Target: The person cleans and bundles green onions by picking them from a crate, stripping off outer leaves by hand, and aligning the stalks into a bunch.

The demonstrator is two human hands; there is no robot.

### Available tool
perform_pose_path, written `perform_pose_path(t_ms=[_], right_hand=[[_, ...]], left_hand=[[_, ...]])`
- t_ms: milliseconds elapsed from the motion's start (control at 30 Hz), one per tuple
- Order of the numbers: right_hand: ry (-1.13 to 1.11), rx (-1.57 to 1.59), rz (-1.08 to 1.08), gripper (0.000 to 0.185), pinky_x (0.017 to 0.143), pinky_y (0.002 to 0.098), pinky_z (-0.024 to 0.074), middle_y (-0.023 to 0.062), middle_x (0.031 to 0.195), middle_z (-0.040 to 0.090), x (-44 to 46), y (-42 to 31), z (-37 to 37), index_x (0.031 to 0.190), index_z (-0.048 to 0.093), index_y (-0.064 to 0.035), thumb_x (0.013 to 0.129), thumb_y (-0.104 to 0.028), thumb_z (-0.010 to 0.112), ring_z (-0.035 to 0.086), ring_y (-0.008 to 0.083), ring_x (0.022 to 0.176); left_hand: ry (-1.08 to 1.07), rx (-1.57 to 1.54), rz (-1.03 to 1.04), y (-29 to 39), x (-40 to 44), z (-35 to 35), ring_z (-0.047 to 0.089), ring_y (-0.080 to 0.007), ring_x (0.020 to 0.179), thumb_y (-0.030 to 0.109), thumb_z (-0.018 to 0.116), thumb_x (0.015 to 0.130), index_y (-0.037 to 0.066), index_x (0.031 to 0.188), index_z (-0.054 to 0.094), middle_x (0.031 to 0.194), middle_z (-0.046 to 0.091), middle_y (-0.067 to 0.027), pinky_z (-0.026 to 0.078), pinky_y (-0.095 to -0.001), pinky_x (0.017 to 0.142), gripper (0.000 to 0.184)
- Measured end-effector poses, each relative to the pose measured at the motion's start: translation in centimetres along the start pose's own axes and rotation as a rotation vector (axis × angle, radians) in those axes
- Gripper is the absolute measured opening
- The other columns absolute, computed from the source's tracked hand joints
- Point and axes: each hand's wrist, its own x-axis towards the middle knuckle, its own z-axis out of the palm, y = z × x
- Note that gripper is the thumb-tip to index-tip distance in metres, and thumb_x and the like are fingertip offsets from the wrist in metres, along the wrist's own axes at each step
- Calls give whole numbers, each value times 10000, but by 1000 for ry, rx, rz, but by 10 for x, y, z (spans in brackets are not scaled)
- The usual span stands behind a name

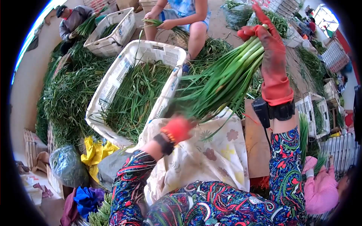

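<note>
Raised at the upper right, my right hand (269, 45), in a red glove, is wrapped round the white ends of a bunch of green stalks (230, 71). The long leaves hang down to the left, toward my other hand. My left hand (177, 129), gloved in red and blurred by motion, is low near the leaf tips, above the flowered cloth (218, 150) on my lap; its fingers are smeared. Just beyond it stands a white crate (107, 84) with loose green leaves (137, 98) inside.
Heaps of leaves (71, 101) lie left of the crate. Another white crate (124, 22) stands behind. A person (184, 15) sits ahead holding stalks, another (75, 22) works at upper left, and one in pink (322, 188) is at lower right. Cardboard (256, 147) lies beside the cloth.
</note>
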Motion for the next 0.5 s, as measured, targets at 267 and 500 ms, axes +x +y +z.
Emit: perform_pose_path(t_ms=[267, 500], right_hand=[[42, -142, -117, 572, 818, 308, 454, 51, 813, 577, -19, 26, 23, 1349, 276, -42, 857, -149, 549, 574, 163, 842], [-715, -515, -204, 207, 857, 358, 442, 58, 791, 586, -152, 66, 113, 936, 585, -78, 758, -178, 625, 579, 216, 764]], left_hand=[[-176, -1401, -371, 15, -36, -144, 639, -243, 701, 514, 419, 857, 32, 1273, 413, 836, 643, -152, 526, -318, 663, 637], [412, -2163, -70, 53, -58, -21, 457, -242, 1122, 395, 468, 798, 31, 1271, 357, 1253, 435, -110, 380, -404, 943, 607]])
